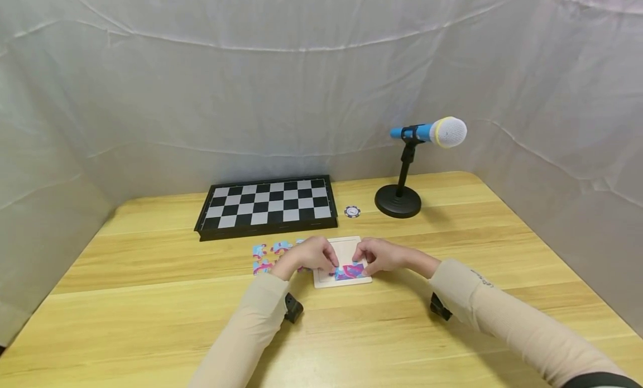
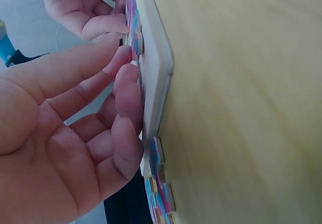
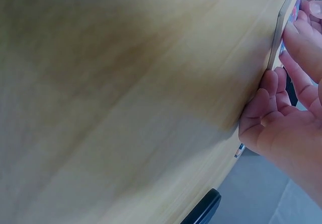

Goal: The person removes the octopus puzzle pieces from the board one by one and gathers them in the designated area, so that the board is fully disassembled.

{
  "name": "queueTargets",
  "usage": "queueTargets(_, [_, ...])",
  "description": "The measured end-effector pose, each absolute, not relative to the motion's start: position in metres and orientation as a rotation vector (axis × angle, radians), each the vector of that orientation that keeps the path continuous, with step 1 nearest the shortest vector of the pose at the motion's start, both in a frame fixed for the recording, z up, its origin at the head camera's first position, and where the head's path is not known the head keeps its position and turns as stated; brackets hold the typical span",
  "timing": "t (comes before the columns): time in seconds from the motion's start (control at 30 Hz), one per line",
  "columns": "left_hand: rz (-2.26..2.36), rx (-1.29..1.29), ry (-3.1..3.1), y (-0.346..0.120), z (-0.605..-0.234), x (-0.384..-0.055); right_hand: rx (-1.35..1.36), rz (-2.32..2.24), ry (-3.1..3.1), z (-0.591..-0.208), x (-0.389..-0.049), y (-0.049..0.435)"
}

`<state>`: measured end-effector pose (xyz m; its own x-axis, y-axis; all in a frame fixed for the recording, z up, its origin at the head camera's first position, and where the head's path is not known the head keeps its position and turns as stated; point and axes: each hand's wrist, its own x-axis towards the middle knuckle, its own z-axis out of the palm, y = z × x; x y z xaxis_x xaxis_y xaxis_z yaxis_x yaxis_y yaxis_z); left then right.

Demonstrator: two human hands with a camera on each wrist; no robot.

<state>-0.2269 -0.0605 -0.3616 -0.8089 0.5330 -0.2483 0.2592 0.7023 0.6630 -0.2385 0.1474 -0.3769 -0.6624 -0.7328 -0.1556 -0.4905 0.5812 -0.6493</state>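
A pale square puzzle tray [image 1: 346, 247] lies on the table with joined pink, purple and blue puzzle pieces [image 1: 351, 272] along its near side. My left hand [image 1: 315, 254] reaches over the tray's left part, thumb and index finger pinching a puzzle piece [image 2: 138, 43] at the left end of the joined row. From the right, my right hand [image 1: 384, 255] holds a puzzle piece at the right end between thumb and index finger. Its other fingers [image 3: 270, 83] curl beside the tray's edge. Fingers partly hide both pieces.
Several loose puzzle pieces [image 1: 260, 251] lie left of the tray, some behind the left hand. A black-and-white checkered board [image 1: 271, 204] sits farther back. Beside it are a poker chip [image 1: 352, 211] and a blue microphone [image 1: 427, 132] on a black stand [image 1: 398, 201]. White cloth [image 1: 241, 97] surrounds the table.
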Motion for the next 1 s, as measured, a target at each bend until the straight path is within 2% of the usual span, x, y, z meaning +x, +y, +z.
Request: queueTargets(1.0, [1.064, 0.586, 2.415, -0.0586, -0.361, -0.2252, -1.014, -0.805, 2.405, -0.3757, -0.2373, 0.147])
